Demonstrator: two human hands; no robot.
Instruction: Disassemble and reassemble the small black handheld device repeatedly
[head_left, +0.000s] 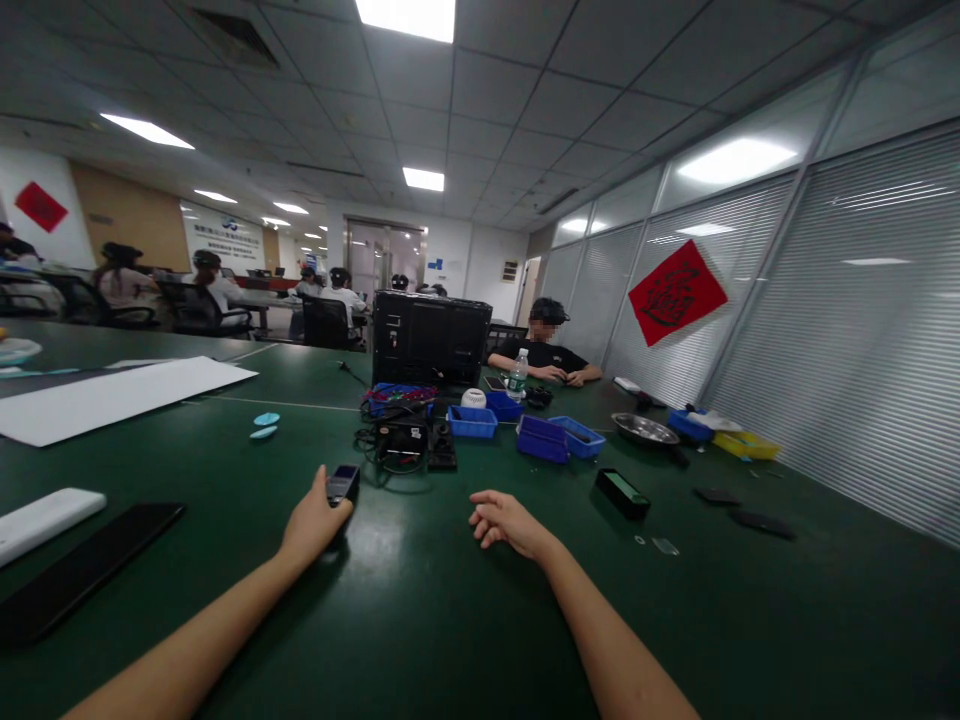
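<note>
My left hand (313, 520) is closed around a small dark handheld device with a screen, which looks like a keypad mobile phone (344, 483). Its screen end points away from me, and my palm hides the lower part. To the right, my right hand (506, 522) hovers over the green table (420, 620) with loosely bent fingers apart and nothing in them. Beyond both hands lie a black boxy device (403, 440) with tangled cables and a blue tray (472, 421).
A black monitor-like panel (431, 338) stands at the back. Behind it sits a person (547, 350) near a water bottle (517, 375). On the right are a black box (622, 494) and a metal bowl (645, 430); at left, a black slab (90, 565) and white sheet (127, 398).
</note>
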